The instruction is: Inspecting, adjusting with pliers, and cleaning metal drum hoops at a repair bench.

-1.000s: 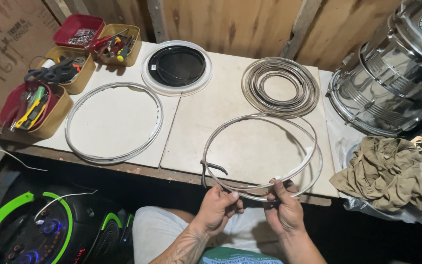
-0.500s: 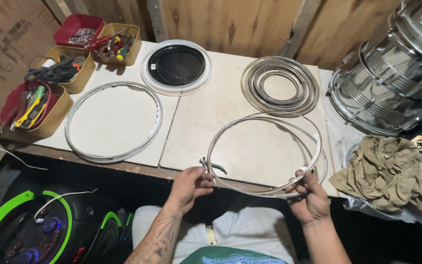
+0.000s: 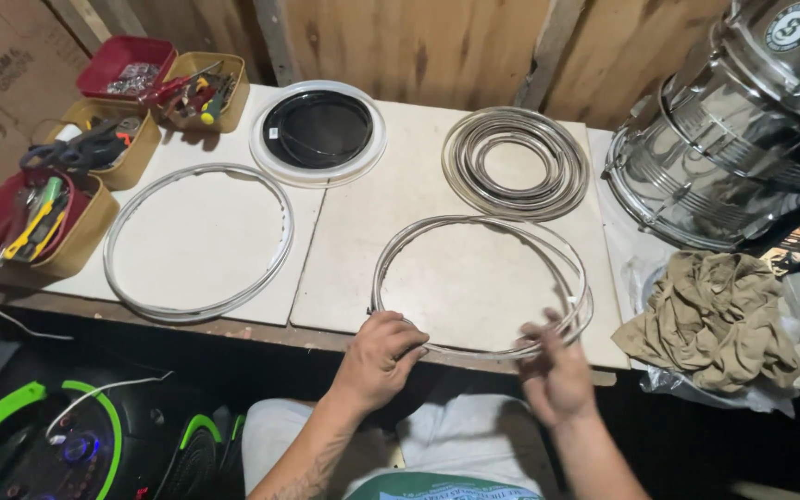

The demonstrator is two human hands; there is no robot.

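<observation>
Your left hand (image 3: 381, 356) sits at the near edge of the desk (image 3: 354, 250), fingers curled and pinching the near-left part of a loose hoop of thin metal strip (image 3: 474, 227). The hoop lies flat on the right-hand board of the desk, made of a few overlapping turns, and its near side reaches the desk's front edge right between your hands. Your right hand (image 3: 556, 375) is at the hoop's near-right part, fingers partly spread and blurred; it touches the strip, but you cannot tell from this view whether it grips it.

Just beyond the hoop, near the back of the same board, lies a tighter coil of metal strip (image 3: 516, 165), apart from the one you handle. To the left of that coil rests a round drumhead (image 3: 318, 131) with a white rim and dark middle. On the left board lies a large metal ring (image 3: 198, 243), flat and well apart from your hands.

Along the left edge of the desk stand several small trays of tools (image 3: 94, 148), red and tan, holding screwdrivers and pliers. To your right, a shiny chrome drum (image 3: 724, 139) leans on its side, and a crumpled tan rag (image 3: 715, 319) lies below it. A black speaker with green trim (image 3: 39, 435) stands on the floor by your left knee.
</observation>
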